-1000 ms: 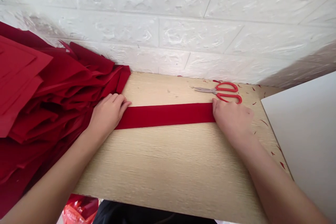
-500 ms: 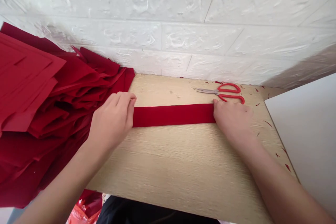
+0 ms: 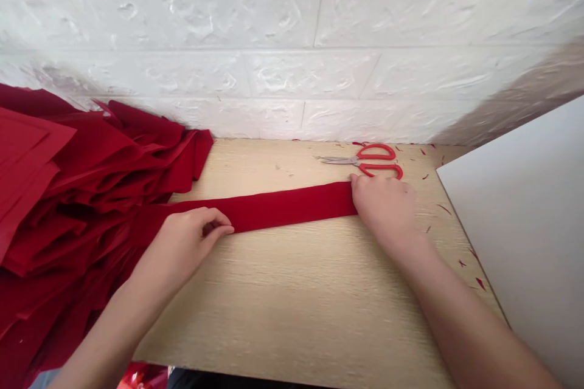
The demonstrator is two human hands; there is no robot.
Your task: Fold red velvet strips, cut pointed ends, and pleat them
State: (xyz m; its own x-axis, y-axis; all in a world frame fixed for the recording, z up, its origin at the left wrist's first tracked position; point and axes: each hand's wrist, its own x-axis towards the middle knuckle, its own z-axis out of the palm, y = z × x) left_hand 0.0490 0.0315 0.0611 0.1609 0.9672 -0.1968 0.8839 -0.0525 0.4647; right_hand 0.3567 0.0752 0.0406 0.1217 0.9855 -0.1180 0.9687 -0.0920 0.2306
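Note:
A long folded strip of red paper (image 3: 283, 209) lies across a light wooden table (image 3: 292, 304). My left hand (image 3: 185, 246) is closed in a pinch on the strip's near edge, toward its left part. My right hand (image 3: 383, 209) lies with fingers down over the strip's right end, holding it against the table. Red-handled scissors (image 3: 365, 159) rest on the table just beyond my right hand, blades pointing left.
A big heap of red paper sheets (image 3: 77, 182) fills the left side and overhangs the table. A white brick-pattern wall (image 3: 292, 42) stands behind. A white board (image 3: 524, 225) borders the table on the right. Small red scraps (image 3: 479, 282) dot the right edge.
My left hand slid from the strip's top left down to its near edge and pinched it. The strip's left part now angles toward me. My right hand kept its place.

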